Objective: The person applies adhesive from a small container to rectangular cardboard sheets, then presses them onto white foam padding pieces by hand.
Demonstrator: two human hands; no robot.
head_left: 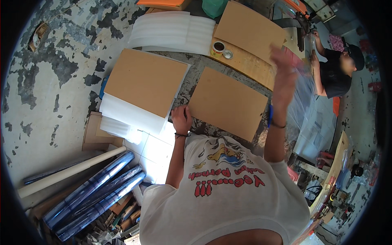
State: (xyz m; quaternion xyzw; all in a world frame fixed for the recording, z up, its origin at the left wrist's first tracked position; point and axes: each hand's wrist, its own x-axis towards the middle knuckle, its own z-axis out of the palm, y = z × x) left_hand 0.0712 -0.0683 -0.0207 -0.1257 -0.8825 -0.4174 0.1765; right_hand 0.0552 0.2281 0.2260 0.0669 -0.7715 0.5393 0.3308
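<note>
A brown cardboard sheet [228, 103] lies flat on the dark, worn table in front of me. My left hand [181, 117] rests at its left edge with the fingers curled in; whatever may be in them is hidden. Over the right side of the table, my right hand [283, 77] is raised and smeared by motion. Its fingers look stretched out, and no object shows in them. To the left, another brown sheet [143, 79] lies on top of white foam sheets [118, 108], beyond my left hand.
At the back are a stack of white foam [171, 32], an open tin [217, 49], its lid [228, 54] and more brown board [249, 30]. Clear plastic film [302, 94] lies at right, near another person [337, 69]. Shiny blue rolls [90, 190] lean at lower left.
</note>
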